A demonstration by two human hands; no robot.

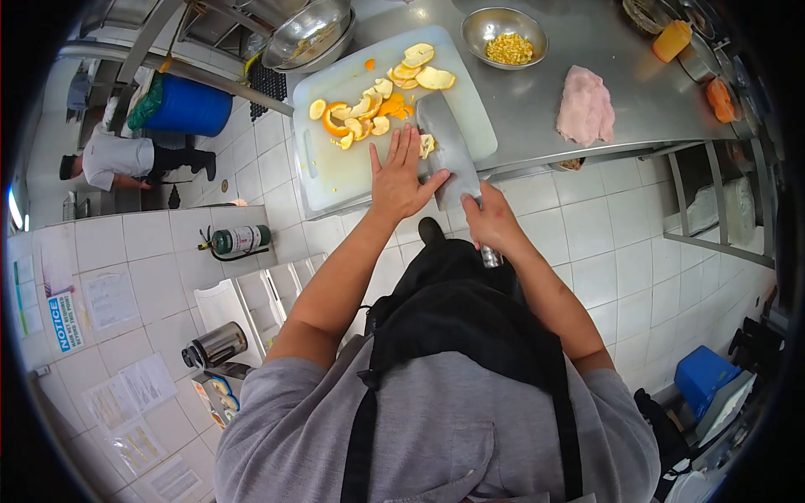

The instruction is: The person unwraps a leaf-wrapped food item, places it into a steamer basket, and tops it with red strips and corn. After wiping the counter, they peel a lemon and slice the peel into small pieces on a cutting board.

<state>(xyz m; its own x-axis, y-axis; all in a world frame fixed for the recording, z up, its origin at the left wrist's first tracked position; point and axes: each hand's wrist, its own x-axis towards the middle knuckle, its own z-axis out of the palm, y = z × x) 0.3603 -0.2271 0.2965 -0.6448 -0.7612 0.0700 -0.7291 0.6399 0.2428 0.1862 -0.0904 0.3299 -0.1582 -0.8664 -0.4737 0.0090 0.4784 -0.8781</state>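
My right hand (495,220) is wrapped round the handle of a wide-bladed cleaver (453,155). The blade lies over the right part of a white cutting board (335,180). Beside it, my left hand (401,178) has its fingers stretched out, with the thumb at the blade. A small pale piece of peel (427,146) shows against the blade, near my left fingers. Above that hand is a loose pile of orange peel (356,117), with more curved peel pieces (419,67) at the board's far edge.
On the steel table (520,109) stand a metal bowl of yellow corn kernels (510,49) and a crumpled pink cloth (585,106). Stacked metal bowls (306,38) sit at the far left. Another person (126,159) is beside a blue barrel (189,105).
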